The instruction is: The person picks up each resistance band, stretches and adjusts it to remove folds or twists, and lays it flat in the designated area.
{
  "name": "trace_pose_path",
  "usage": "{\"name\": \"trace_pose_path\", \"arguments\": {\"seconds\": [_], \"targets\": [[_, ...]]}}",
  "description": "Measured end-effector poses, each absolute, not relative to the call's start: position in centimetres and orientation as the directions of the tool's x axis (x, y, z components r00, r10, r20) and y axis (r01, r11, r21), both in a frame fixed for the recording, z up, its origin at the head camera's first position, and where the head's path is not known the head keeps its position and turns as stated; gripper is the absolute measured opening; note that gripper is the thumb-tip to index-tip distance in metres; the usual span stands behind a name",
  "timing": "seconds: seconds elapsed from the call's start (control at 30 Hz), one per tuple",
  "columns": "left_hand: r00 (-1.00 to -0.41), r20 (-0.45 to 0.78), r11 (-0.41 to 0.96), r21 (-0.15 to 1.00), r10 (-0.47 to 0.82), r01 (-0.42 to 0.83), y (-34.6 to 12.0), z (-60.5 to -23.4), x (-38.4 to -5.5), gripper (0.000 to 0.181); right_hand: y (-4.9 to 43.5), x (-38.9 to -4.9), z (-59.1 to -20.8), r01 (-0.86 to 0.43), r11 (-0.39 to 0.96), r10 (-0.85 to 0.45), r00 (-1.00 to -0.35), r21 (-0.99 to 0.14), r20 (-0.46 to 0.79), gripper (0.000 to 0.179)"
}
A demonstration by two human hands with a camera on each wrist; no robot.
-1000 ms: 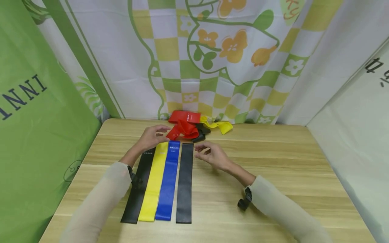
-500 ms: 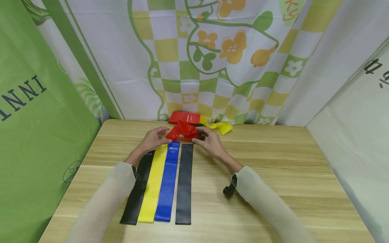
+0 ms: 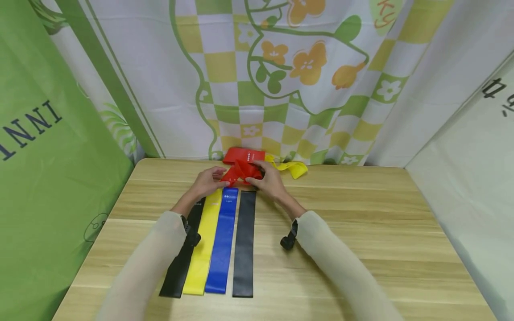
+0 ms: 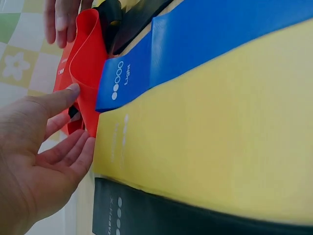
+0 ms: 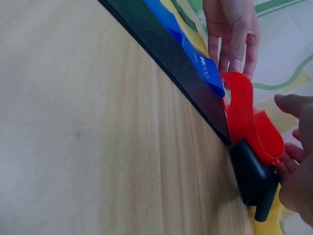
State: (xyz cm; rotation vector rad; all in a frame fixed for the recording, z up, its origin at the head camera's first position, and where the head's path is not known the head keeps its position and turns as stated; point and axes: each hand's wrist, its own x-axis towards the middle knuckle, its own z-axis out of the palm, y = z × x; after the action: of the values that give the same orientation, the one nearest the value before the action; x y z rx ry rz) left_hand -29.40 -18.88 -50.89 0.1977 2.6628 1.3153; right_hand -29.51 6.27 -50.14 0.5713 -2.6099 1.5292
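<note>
A twisted red resistance band (image 3: 241,168) lies in a loose pile toward the back of the table. At its left end is my left hand (image 3: 206,181), thumb and fingers apart and loosely curved, with the thumb tip against the red band in the left wrist view. My right hand (image 3: 270,180) reaches in from the other side. In the right wrist view its thumb stands away from the red band and its fingertips are right at the loop's edge. A crumpled black band (image 5: 249,171) is beside the red loop, mostly hidden by my right hand in the head view.
Flat bands lie side by side in front: black (image 3: 176,272), yellow (image 3: 201,258), blue (image 3: 220,254) and another black one (image 3: 243,249). Behind the pile are a folded red band (image 3: 237,155) and a yellow band (image 3: 296,169). A patterned curtain (image 3: 225,67) hangs behind the wooden table (image 3: 361,223).
My right hand has moved left and away from me, from beside the flat black band to the red band. My left hand has shifted slightly right toward its other end.
</note>
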Motion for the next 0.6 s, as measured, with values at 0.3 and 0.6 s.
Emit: {"name": "trace_pose_path", "arguments": {"seconds": [0.3,0.6], "targets": [[-0.976,-0.125,0.598,0.802,0.177,0.006,-18.2,-50.6,-29.5,0.056,5.4,-30.5,-50.3,-0.343,0.543,-0.288,-0.934,-0.767,0.213,0.063],[-0.975,-0.161,0.530,0.846,0.154,-0.057,-18.0,-50.5,-29.8,0.056,5.2,-30.9,-50.8,-0.323,0.559,-0.281,-0.940,-0.764,0.192,0.061]]}}
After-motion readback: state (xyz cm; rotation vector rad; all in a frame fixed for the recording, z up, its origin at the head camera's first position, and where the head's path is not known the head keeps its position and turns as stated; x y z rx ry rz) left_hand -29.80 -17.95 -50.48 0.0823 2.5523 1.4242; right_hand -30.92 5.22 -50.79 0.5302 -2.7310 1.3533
